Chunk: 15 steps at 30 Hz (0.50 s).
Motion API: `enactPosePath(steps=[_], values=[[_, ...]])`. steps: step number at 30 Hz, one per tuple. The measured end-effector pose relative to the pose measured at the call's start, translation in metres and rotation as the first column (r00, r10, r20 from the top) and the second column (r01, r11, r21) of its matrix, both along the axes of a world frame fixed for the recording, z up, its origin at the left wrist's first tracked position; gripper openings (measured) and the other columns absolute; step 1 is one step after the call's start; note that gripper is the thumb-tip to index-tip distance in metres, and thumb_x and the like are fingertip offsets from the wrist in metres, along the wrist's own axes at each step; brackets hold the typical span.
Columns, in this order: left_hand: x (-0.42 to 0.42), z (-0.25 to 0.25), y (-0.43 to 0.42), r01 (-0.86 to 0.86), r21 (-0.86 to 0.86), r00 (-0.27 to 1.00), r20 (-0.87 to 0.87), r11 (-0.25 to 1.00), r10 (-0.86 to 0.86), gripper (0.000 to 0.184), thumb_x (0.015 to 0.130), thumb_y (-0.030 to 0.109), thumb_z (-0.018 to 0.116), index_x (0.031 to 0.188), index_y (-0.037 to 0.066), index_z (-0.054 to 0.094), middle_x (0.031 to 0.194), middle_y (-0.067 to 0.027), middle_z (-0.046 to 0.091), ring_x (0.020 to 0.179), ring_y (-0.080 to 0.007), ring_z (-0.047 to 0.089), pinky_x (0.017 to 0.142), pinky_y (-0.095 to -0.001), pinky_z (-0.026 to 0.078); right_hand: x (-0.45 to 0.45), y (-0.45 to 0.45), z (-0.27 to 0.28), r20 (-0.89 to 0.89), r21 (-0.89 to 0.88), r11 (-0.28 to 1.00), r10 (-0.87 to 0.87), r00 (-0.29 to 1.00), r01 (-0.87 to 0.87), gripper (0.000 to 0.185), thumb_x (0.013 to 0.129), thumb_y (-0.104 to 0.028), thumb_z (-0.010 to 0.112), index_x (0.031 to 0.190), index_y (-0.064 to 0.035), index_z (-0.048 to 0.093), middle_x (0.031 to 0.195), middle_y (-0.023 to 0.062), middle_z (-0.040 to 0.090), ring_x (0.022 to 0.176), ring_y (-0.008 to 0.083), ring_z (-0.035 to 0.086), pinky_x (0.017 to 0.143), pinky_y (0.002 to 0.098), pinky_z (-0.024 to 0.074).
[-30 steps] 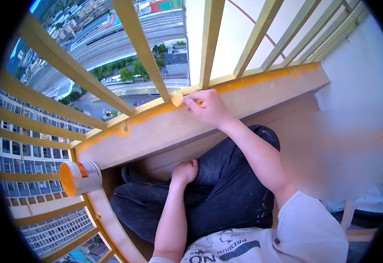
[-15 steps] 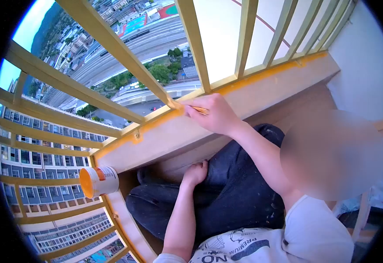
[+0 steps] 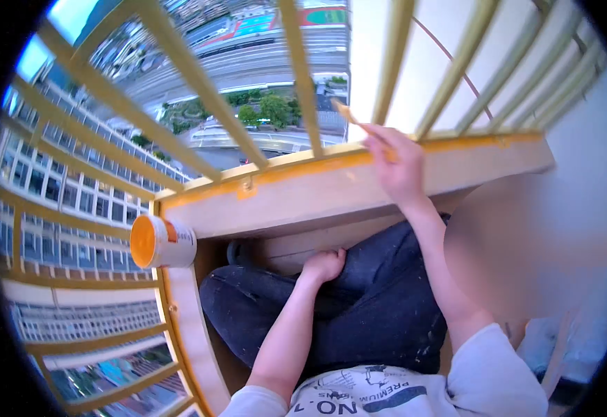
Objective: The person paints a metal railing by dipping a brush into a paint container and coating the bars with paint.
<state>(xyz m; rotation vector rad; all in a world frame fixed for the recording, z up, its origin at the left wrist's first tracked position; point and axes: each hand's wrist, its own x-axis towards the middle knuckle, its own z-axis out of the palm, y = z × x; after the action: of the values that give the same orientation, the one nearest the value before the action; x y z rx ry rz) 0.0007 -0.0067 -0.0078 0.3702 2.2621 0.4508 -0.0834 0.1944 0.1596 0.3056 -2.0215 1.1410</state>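
Note:
A paintbrush (image 3: 351, 117) with orange-yellow paint on it is gripped in my right hand (image 3: 399, 165), bristles pointing up and left. The brush tip shows against the gap between two upright bars of the yellow railing (image 3: 305, 90); it appears apart from both. My left hand (image 3: 324, 266) rests against my dark trousers (image 3: 380, 306), its fingers curled and partly hidden. At the left, a white paint bucket (image 3: 177, 243), coloured orange inside, lies or tilts at the ledge corner with its mouth facing left.
A pale ledge (image 3: 303, 201) with an orange-painted strip runs below the railing and turns at the left corner. A white wall (image 3: 585, 167) stands at the right. Buildings (image 3: 74, 167) and roads lie far below, beyond the bars. A blurred patch covers the right side.
My right hand has moved right and up with the paintbrush, away from the foot of a railing bar. The view has shifted a little; my left hand stays at my leg.

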Motion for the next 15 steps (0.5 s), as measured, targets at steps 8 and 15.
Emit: enactPosePath(steps=[8,15], values=[[0.009,0.02,0.0,-0.172,0.096,0.985,0.025,0.98,0.17,0.061,0.099,0.042,0.023,0.119,0.003,0.065,0.13,-0.0186,0.06,0.121,-0.0363,0.057,0.106,-0.044,0.042,0.033,-0.134,0.079,0.302,-0.222,0.885,0.461,0.834,-0.409,0.016,0.09,-0.004,0.065,0.103,0.0002,0.072,0.085,0.008,0.071,0.077,0.0124,0.067,0.071,0.0242,0.0521],[0.007,0.007,0.01,-0.229,0.206,0.971,-0.016,0.951,0.238,0.051,0.098,0.034,0.031,0.121,0.006,0.067,0.13,-0.0154,0.062,0.118,-0.0305,0.061,0.099,-0.0443,0.047,-0.015,-0.323,0.115,0.32,0.002,0.716,0.661,0.679,-0.698,0.008,0.089,-0.005,0.066,0.093,-0.0002,0.07,0.084,0.0067,0.069,0.072,0.0129,0.067,0.065,0.0256,0.0526]])
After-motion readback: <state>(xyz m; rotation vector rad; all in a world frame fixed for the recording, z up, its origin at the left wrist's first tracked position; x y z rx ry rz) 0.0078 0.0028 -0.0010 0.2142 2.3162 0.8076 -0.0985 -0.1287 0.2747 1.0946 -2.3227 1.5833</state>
